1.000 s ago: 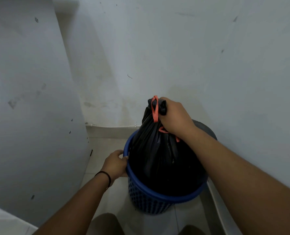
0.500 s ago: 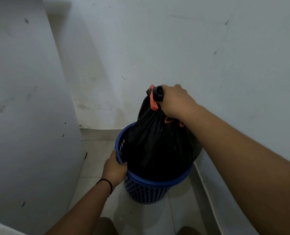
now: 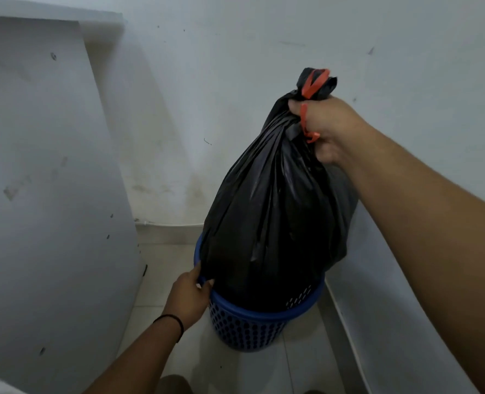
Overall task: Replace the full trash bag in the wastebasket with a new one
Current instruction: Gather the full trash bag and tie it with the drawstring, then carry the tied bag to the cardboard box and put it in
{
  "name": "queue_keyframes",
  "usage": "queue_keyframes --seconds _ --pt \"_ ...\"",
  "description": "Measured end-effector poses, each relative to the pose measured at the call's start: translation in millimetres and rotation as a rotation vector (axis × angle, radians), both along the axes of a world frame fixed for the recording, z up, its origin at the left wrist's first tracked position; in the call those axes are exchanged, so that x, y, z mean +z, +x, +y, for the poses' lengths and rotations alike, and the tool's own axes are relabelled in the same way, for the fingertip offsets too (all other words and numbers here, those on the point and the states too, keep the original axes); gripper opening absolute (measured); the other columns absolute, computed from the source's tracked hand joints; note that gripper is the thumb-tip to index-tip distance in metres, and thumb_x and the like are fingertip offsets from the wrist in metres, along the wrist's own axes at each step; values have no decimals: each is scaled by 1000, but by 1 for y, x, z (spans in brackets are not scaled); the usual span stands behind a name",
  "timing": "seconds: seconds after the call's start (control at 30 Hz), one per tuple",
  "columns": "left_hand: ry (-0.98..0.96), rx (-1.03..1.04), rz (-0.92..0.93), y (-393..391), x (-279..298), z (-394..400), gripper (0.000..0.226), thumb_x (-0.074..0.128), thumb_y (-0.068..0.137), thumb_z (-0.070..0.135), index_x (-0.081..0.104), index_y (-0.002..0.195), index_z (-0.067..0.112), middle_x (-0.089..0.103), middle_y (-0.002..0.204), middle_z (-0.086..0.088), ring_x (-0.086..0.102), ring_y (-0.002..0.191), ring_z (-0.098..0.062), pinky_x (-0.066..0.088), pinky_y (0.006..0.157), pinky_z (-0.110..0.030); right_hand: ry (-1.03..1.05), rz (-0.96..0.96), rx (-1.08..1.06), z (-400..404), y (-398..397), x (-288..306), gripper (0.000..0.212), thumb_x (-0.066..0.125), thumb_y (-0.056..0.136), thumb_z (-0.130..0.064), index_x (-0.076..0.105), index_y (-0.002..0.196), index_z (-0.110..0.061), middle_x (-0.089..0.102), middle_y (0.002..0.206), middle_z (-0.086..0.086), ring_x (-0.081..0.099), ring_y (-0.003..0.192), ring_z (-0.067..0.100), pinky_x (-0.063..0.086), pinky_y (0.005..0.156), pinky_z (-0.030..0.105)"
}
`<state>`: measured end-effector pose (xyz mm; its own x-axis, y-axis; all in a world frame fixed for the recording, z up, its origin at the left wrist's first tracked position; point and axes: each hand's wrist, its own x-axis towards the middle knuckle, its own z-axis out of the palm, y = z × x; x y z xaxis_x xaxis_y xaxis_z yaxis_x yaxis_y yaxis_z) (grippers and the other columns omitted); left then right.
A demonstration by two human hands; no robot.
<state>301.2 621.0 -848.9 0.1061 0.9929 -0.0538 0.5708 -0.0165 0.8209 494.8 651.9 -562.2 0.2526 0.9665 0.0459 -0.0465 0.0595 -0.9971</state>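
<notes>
A full black trash bag point(image 3: 272, 211) with orange drawstrings hangs mostly above a blue perforated wastebasket point(image 3: 247, 328) on the tiled floor; only its bottom is still inside the rim. My right hand point(image 3: 325, 125) grips the bag's gathered neck, with an orange string running over my fingers. At the basket's left rim, my left hand point(image 3: 188, 297) holds the edge, thumb hooked over it. A dark band circles that wrist.
The basket stands in a narrow corner: a white wall point(image 3: 235, 109) behind, another wall with a baseboard point(image 3: 377, 322) close on the right, and a tall white panel point(image 3: 51, 194) on the left. Pale floor tiles point(image 3: 161, 280) lie between panel and basket.
My right hand has lifted the bag higher, so most of it now hangs above the basket rim. My left hand stays on the left rim. The camera view has shifted.
</notes>
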Motion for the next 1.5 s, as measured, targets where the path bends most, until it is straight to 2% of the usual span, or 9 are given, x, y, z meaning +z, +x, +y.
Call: queue_keyframes --seconds 0.17,0.3,0.4,0.5,0.63,0.9,1.23,1.37,1.5 --pt "42 90 64 -15 5 15 39 51 90 8 51 128 14 50 129 -4 48 106 -13 39 96 -26 85 -141 21 9 3 14 16 49 93 -7 53 80 -16 55 73 3 57 65 16 49 64 28" --pt "202 206 162 -27 31 55 39 54 88 9 54 126 8 55 130 -9 52 117 -23 36 98 -27 62 -502 3 33 3 30 11 49 95 -18 57 87 -17 58 71 -4 56 38 -4 48 57 20" --pt "314 160 261 -27 70 94 34 56 85 18 63 115 4 64 116 -11 60 104 -25 39 89 -24 -9 -616 48 57 1 48 16 47 94 -24 54 80 -19 58 66 -3 57 35 1 50 53 27" --pt "390 52 381 -23 117 131 45 44 79 33 70 99 4 70 96 -9 66 84 -25 51 80 -30 -33 -742 35 82 3 74 26 44 94 -30 53 72 -20 60 62 -1 63 39 9 40 33 18" --pt "416 -53 548 -15 177 176 41 41 78 35 73 85 10 70 80 -2 66 70 -23 55 69 -35 -26 -1021 -36 108 12 106 33 44 94 -34 53 68 -15 57 63 -2 54 53 10 37 40 15" --pt "457 19 627 -4 232 220 42 38 78 37 73 79 15 69 71 2 65 62 -20 51 68 -36 48 -1074 -111 134 21 131 29 46 93 -27 57 76 -6 59 69 5 53 62 12 36 51 22" --pt "633 92 501 18 276 152 30 55 76 32 75 86 12 72 74 -1 67 61 -21 54 61 -29 317 -1045 -198 107 29 120 19 49 89 -19 55 74 -10 57 67 0 54 63 18 33 51 26" --pt "706 112 577 9 285 89 28 56 84 33 73 95 13 72 85 -3 67 74 -23 51 74 -32 447 -1092 -225 59 20 126 18 48 89 -21 52 76 -10 54 69 0 52 63 19 35 55 26" --pt "735 79 669 -6 284 34 32 52 87 38 70 105 19 70 99 0 63 91 -22 43 93 -41 524 -1421 -368 16 8 121 14 45 89 -25 40 80 -16 46 79 0 41 71 22 27 71 32"
